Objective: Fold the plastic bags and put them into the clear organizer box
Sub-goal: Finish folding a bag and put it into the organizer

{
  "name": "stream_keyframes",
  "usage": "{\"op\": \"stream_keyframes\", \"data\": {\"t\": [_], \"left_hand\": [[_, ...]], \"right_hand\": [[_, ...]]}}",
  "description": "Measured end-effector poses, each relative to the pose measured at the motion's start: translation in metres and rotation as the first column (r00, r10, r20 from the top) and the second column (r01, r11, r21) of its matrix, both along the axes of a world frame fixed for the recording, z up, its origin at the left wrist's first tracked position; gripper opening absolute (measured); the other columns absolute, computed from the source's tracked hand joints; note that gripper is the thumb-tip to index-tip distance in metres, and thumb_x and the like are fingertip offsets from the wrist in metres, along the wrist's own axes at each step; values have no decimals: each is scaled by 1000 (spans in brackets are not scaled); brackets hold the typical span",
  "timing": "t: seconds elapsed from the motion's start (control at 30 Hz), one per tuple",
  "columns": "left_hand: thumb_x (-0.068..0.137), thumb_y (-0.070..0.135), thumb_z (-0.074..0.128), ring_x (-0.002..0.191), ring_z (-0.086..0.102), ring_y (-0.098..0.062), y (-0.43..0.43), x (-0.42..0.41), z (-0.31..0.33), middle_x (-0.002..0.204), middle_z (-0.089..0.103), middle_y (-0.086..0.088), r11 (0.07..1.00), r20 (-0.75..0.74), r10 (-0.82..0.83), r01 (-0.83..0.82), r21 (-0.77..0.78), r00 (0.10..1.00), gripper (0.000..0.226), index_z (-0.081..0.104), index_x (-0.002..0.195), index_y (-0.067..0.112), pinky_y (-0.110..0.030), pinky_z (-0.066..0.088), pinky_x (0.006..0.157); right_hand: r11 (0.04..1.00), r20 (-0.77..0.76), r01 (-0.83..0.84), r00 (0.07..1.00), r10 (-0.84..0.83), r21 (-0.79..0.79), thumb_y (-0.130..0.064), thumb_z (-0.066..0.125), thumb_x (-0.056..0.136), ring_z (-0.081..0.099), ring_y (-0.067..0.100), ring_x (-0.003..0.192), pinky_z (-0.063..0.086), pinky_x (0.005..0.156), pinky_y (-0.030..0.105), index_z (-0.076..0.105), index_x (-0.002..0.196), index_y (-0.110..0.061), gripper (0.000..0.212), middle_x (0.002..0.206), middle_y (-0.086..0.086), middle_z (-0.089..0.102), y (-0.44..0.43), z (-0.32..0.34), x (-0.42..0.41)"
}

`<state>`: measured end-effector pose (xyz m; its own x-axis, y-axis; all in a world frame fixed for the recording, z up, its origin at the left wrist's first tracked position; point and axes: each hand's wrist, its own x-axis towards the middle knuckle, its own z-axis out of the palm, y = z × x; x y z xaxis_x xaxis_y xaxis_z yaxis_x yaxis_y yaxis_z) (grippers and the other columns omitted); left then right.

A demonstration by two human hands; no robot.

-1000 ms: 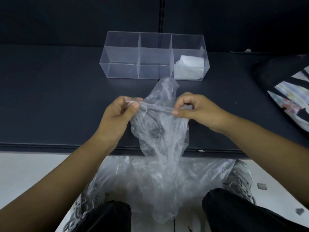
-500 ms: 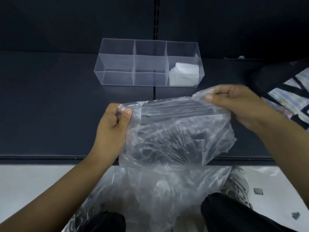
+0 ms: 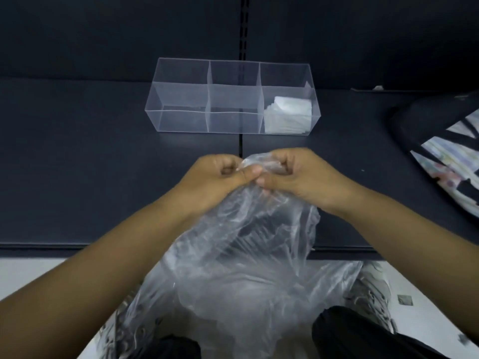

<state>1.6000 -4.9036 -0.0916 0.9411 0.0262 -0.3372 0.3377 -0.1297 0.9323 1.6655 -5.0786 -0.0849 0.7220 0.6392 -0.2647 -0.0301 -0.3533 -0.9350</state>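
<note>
A clear plastic bag (image 3: 259,229) hangs crumpled over the front edge of the dark shelf. My left hand (image 3: 217,177) and my right hand (image 3: 298,177) meet side by side, both pinching the bag's top edge between thumb and curled fingers. The clear organizer box (image 3: 181,110) with three compartments stands farther back on the shelf. Its right compartment holds folded white bags (image 3: 289,115); the left and middle ones look bare.
More loose clear plastic bags (image 3: 233,301) lie piled below the shelf edge by my knees. A black and patterned bag (image 3: 445,156) lies on the shelf at the right. The dark shelf surface (image 3: 77,164) spreads wide on the left.
My hands held the bag's top edge stretched wide apart; they have come together at the middle, bringing the two corners to meet, and the bag now hangs bunched.
</note>
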Motion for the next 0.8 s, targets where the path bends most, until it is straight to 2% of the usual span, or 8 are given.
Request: {"op": "stream_keyframes", "data": {"t": [0.1,0.23,0.37,0.43,0.5,0.57,0.67,0.8], "left_hand": [[84,27,72,53,60,-5,5,7,-9,61,68,3,950,5,309,-308,-51,951,17,71,80,11,-15,51,54],[86,30,70,48,54,-2,42,-1,-40,52,62,10,832,53,549,-552,64,834,16,69,72,21,-16,48,53],[87,30,69,45,53,-2,55,-12,-61,52,61,11,790,5,609,-606,95,794,12,70,77,23,-18,47,52],[88,28,69,48,57,-4,57,-14,-66,55,64,10,779,8,623,-620,93,783,12,69,78,21,-19,50,54],[88,27,68,57,62,-6,58,-15,-68,62,68,8,779,13,618,-615,123,786,11,69,80,20,-23,51,63],[89,28,67,55,63,-1,59,-14,-68,64,70,9,790,19,600,-596,146,800,13,69,80,19,-17,49,59],[88,34,67,50,64,-2,59,-9,-65,64,71,8,809,-24,579,-570,142,815,19,70,78,18,-18,48,51],[85,35,71,55,64,-9,63,-3,-65,62,70,7,801,-53,595,-586,122,802,23,71,68,20,-25,50,60]], "right_hand": [[996,-5,-20,1000,19,-92,-21,74,81,67,26,78,52,72,35,69,93,-6,20,88,18,72,-8,-1,11],[972,14,123,992,-123,-200,-24,75,80,66,4,68,48,62,13,71,83,-19,7,75,-4,73,-54,-16,35],[925,38,314,949,-313,-216,-17,69,86,50,0,48,39,44,11,71,75,-20,11,57,-9,63,-97,-32,49],[892,38,402,914,-403,-208,-19,65,90,50,4,49,42,48,13,70,84,-17,9,54,-7,60,-111,-38,52],[879,-27,430,896,-444,-207,-34,60,91,57,6,58,49,61,17,71,92,-15,22,64,-5,66,-116,-42,49],[897,-96,377,909,-407,-230,-46,58,87,61,5,70,51,68,20,72,95,-18,32,78,-6,71,-116,-44,45],[911,-53,246,959,-278,-331,-28,71,83,60,4,75,45,64,16,71,98,-22,16,83,-7,71,-106,-45,39],[876,75,305,951,-299,-374,-17,75,80,53,3,64,39,53,5,70,81,-11,8,71,-4,63,-99,-51,39]]}}
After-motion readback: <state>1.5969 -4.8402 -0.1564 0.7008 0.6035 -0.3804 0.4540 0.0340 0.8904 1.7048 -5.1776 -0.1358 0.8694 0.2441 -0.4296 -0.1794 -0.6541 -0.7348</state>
